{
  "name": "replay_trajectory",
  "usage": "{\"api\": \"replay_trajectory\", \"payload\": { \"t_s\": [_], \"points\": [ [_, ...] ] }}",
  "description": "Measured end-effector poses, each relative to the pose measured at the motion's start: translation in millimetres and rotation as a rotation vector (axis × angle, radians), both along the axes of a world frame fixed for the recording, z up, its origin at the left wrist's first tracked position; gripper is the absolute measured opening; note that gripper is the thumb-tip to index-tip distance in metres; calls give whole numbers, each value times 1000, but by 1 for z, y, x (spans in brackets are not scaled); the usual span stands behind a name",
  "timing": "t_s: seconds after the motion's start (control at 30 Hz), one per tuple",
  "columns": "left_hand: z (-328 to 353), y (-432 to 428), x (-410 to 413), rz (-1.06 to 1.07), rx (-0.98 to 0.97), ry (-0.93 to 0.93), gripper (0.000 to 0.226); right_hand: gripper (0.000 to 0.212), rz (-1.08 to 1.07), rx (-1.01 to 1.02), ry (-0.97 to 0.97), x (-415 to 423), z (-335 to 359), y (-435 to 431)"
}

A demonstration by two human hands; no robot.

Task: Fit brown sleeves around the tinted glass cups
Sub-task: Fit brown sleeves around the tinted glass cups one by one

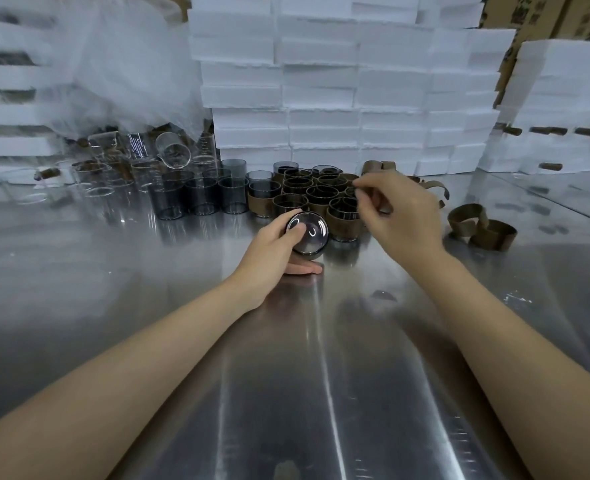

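1. At table (286, 375) centre, my left hand (272, 244) grips a cup (309, 232) on its side, base toward me, axis 6-to-12.
2. My right hand (400, 216), at 2 o'clock, is curled; whether it holds anything, I cannot tell.
3. Loose sleeves (480, 226) lie at 3 o'clock, nearer my right.

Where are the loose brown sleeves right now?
Head view: the loose brown sleeves lie on the metal table at the right, beyond the right hand and right of the sleeved cups.
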State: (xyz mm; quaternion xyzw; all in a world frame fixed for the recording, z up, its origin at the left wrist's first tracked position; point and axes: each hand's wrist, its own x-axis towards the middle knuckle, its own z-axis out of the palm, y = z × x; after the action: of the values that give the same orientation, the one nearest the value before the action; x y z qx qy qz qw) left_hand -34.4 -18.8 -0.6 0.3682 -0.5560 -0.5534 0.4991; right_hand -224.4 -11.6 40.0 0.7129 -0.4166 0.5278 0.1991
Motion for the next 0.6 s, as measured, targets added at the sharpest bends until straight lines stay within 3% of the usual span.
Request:
{"api": "replay_trajectory", "payload": {
  "t_s": [0.13, 0.27, 0.37, 0.5, 0.6],
  "points": [
    [0, 2, 0, -27, -34, -20, 38, 17, 189, -32, 122, 36, 6, 16],
    [2, 7, 2, -23, -101, -19, 19, 16, 239, 60, 257, 50, 2, 24],
    [2, 8, 2, -5, -112, -2, 16, 26, 248, 93, 227, 46, 0, 28],
    [2, 7, 1, 21, -101, 13, 33, 45, 204, 132, 205, 38, 3, 25],
    [2, 7, 1, 38, -106, 10, 34, 43, 95, 143, 155, 36, 1, 20]
  ]
}}
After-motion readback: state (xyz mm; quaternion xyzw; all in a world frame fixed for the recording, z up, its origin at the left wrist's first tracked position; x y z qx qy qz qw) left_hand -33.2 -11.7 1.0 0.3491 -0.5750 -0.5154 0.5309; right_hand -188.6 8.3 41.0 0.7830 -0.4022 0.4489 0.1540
